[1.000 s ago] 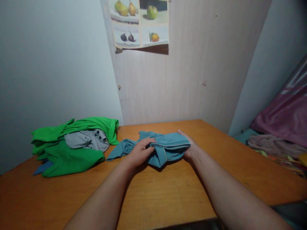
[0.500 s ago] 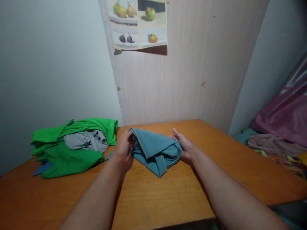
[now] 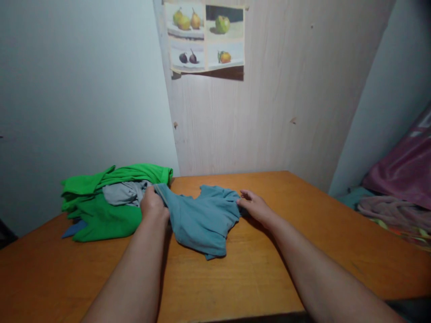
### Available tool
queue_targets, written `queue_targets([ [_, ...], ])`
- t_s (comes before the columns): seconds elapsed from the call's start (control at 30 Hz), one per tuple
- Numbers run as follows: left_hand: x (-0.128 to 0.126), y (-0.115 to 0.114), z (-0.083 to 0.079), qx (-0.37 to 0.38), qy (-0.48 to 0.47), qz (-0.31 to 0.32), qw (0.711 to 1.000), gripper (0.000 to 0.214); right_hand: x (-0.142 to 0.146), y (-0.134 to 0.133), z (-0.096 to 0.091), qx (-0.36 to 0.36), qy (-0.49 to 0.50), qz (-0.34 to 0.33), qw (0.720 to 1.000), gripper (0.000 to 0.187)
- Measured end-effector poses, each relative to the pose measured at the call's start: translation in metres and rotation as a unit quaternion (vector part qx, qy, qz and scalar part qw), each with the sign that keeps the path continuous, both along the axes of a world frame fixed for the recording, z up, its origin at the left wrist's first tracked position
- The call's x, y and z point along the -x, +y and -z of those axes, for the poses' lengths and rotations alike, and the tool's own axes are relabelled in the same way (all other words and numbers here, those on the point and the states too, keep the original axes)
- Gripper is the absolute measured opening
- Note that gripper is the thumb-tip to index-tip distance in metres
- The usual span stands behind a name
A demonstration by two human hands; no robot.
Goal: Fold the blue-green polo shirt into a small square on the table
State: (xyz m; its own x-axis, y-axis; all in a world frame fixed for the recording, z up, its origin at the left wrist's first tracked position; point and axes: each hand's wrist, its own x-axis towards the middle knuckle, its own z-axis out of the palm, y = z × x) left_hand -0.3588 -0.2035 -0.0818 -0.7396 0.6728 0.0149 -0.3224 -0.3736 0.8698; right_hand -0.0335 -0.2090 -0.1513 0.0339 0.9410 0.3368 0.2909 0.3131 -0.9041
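Observation:
A teal-blue garment [image 3: 202, 217] lies spread on the orange wooden table [image 3: 235, 278]. My left hand [image 3: 153, 205] is closed on its left edge, close to the green pile. My right hand [image 3: 254, 206] grips the garment's right edge with fingers curled onto the cloth. The fabric is stretched flat between both hands, with a lower corner hanging toward me.
A pile of green clothes [image 3: 101, 211] with a grey garment [image 3: 123, 193] on it sits at the table's left, a blue scrap [image 3: 72, 229] beneath. A fruit poster [image 3: 207, 38] hangs on the wooden panel. Purple and pink bedding [image 3: 400, 179] lies at the right.
The bunched teal garment has been pulled open and flattened. My left hand moved left toward the green pile with its edge; my right hand stayed at the right edge.

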Motion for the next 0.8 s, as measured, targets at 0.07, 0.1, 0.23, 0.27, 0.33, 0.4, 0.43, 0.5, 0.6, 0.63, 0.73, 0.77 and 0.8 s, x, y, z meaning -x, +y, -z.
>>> queue_targets([
  [0.07,-0.004,-0.002,0.000,-0.015,0.006,-0.009,1.000,0.009,0.001,-0.001,0.001,-0.028,-0.104,-0.007,0.994,0.038],
  [0.1,-0.006,-0.003,0.000,-0.028,0.030,-0.004,0.999,0.011,0.001,-0.003,0.000,-0.044,-0.143,0.015,0.989,0.036],
  [0.23,-0.020,-0.012,-0.001,-0.034,0.102,0.087,0.990,0.026,0.010,-0.017,-0.013,-0.110,-0.120,0.056,0.985,0.033],
  [0.27,-0.026,-0.017,-0.001,-0.032,0.110,0.147,0.983,0.030,0.014,-0.023,-0.016,-0.108,-0.079,0.028,0.991,0.035],
  [0.33,-0.044,-0.028,-0.002,-0.029,0.130,0.308,0.942,0.038,0.025,-0.034,-0.020,-0.067,0.016,-0.055,0.996,0.042],
  [0.4,-0.065,-0.041,-0.002,-0.024,0.155,0.447,0.881,0.042,0.037,-0.045,-0.019,0.001,0.095,-0.150,0.984,0.051],
  [0.43,-0.074,-0.046,-0.002,-0.021,0.165,0.498,0.851,0.043,0.042,-0.049,-0.017,0.033,0.121,-0.191,0.974,0.053],
  [0.5,-0.085,-0.053,-0.001,-0.017,0.179,0.542,0.821,0.043,0.049,-0.052,-0.014,0.083,0.157,-0.244,0.953,0.045],
  [0.6,-0.081,-0.047,0.000,-0.023,0.208,0.469,0.858,0.036,0.045,-0.045,-0.015,0.100,0.225,-0.191,0.950,0.027],
  [0.63,-0.075,-0.042,0.000,-0.024,0.217,0.422,0.880,0.033,0.039,-0.040,-0.018,0.083,0.260,-0.142,0.951,0.025],
  [0.73,-0.057,-0.027,0.003,-0.003,0.229,0.275,0.934,0.024,0.016,-0.025,-0.029,0.013,0.370,0.029,0.929,0.020],
  [0.77,-0.052,-0.023,0.004,0.008,0.236,0.239,0.942,0.021,0.007,-0.020,-0.032,0.006,0.394,0.082,0.916,0.018],
  [0.8,-0.049,-0.020,0.006,0.017,0.249,0.214,0.944,0.019,-0.002,-0.015,-0.034,0.008,0.410,0.128,0.903,0.016],
])
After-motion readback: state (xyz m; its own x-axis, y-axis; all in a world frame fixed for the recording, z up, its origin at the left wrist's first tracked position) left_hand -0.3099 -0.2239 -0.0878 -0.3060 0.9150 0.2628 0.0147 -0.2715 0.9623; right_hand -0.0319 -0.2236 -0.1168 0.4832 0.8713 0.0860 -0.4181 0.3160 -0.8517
